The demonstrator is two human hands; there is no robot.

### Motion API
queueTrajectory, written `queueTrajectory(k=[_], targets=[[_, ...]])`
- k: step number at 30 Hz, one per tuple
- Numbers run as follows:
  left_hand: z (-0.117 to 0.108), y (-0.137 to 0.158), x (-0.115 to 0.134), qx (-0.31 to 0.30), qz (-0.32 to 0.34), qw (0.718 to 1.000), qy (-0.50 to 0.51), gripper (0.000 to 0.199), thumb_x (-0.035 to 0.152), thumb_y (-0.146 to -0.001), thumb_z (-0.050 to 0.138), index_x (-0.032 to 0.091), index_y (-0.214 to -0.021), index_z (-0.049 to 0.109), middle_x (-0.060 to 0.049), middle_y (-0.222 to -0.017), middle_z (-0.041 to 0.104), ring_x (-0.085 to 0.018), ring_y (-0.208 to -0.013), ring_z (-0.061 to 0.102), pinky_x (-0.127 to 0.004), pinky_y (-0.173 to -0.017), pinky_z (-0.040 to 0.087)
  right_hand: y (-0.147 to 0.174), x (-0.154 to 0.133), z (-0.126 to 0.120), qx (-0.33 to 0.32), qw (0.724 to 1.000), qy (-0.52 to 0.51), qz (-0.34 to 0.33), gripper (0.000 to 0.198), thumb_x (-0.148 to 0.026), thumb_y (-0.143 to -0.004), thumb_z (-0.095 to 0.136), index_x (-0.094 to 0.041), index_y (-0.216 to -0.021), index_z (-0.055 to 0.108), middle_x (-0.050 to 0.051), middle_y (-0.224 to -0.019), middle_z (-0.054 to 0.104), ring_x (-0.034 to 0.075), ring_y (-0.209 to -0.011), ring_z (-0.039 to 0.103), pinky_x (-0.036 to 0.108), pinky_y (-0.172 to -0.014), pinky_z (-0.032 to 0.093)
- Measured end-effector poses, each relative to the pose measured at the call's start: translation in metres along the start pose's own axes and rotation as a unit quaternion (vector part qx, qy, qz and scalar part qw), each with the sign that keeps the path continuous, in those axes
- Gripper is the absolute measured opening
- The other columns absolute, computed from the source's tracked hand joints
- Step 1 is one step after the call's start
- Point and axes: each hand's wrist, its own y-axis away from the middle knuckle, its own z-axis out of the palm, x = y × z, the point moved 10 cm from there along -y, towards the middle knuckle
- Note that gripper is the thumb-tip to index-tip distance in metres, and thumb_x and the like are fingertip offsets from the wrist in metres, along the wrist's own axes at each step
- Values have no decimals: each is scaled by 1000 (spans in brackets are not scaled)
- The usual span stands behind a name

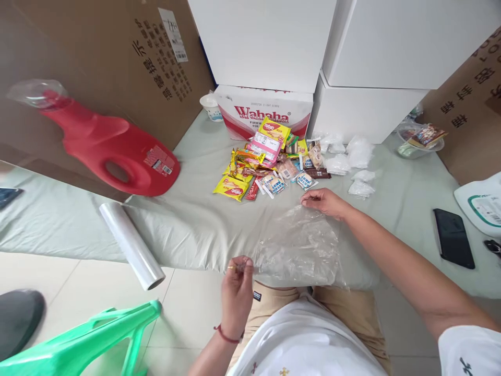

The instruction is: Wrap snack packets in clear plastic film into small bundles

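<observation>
A sheet of clear plastic film (301, 245) stretches between my two hands over the front edge of the covered table. My left hand (238, 274) pinches its near left corner, just beyond the table's edge. At the far edge, my right hand (321, 202) grips the film between thumb and fingers. Beyond the right hand lies a pile of wrapped snacks (270, 162), with yellow, pink, red and brown packets. Several white plastic-wrapped bundles (338, 164) sit to the right of the pile. A roll of plastic film (131, 245) rests at the table's front edge on the left.
Behind the snacks stand a Wahaha carton (266, 112) and white boxes (376, 109). A large red jug (121, 146) leans at the left. On the right are a bowl (418, 143), a black phone (454, 237) and a white bottle (483, 203). A green stool (90, 339) stands below.
</observation>
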Motion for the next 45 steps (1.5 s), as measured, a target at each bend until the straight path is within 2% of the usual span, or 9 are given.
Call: queueTrajectory(k=[6,11,14,17,24,31,37,41,45], targets=[[-33,15,-45,36,-168,985,33,48,63,-78,71,20,-93,56,1,-77,57,-13,-65,50,-24,-56,40,-12,1,10,-28,999,41,-7,36,-52,-71,76,-19,-85,75,1,-75,69,15,-70,60,27,-69,46],[-83,29,46,235,93,955,-158,24,35,-85,70,20,-101,60,-3,-98,58,-15,-78,55,-32,-72,48,-29,-19,32,-65,986,148,-38,31,-46,-80,66,-18,-88,76,-2,-62,62,12,-58,51,24,-59,38],[-32,47,126,128,336,919,-164,13,9,-88,62,22,-91,61,-3,-94,60,-17,-90,60,-32,-81,50,-38,-41,43,-73,971,214,-81,24,-38,-83,65,-18,-86,78,-1,-66,66,13,-62,55,24,-62,38],[49,43,149,-71,403,901,-146,26,-1,-89,50,20,-101,62,-6,-97,66,-18,-94,62,-31,-81,53,-48,-60,57,-92,953,263,-116,17,-29,-84,65,-18,-86,79,1,-75,73,16,-72,63,25,-66,39],[145,-40,88,-118,359,840,-390,39,13,-96,43,14,-128,65,-16,-138,66,-30,-131,59,-55,-112,43,-78,-89,64,-92,943,276,-162,18,-24,-88,63,-16,-95,78,4,-89,77,17,-83,66,26,-77,44],[129,-67,68,-76,276,846,-451,51,30,-105,30,16,-150,50,-15,-161,44,-29,-152,38,-62,-122,28,-8,-45,-34,89,986,102,-99,52,-61,-98,48,-19,-117,70,8,-108,73,22,-98,65,32,-80,52],[127,-69,67,-78,272,862,-420,52,32,-106,27,17,-153,45,-14,-163,41,-26,-152,38,-60,-123,27,45,13,-12,79,977,194,-45,72,-46,-75,79,-23,-140,57,8,-120,69,17,-82,59,33,-78,51],[117,-74,67,-76,259,869,-414,53,33,-107,24,19,-154,45,-12,-163,42,-25,-153,37,-59,-125,24,44,19,5,81,979,185,-21,29,-42,-86,61,-20,-101,71,3,-86,70,16,-71,57,30,-71,45],[97,-80,61,-64,230,876,-420,55,36,-108,23,21,-157,39,-13,-161,44,-24,-150,41,-56,-125,24,69,28,-4,85,989,116,22,31,-50,-85,61,-20,-84,70,1,-74,65,16,-67,54,29,-64,41]])
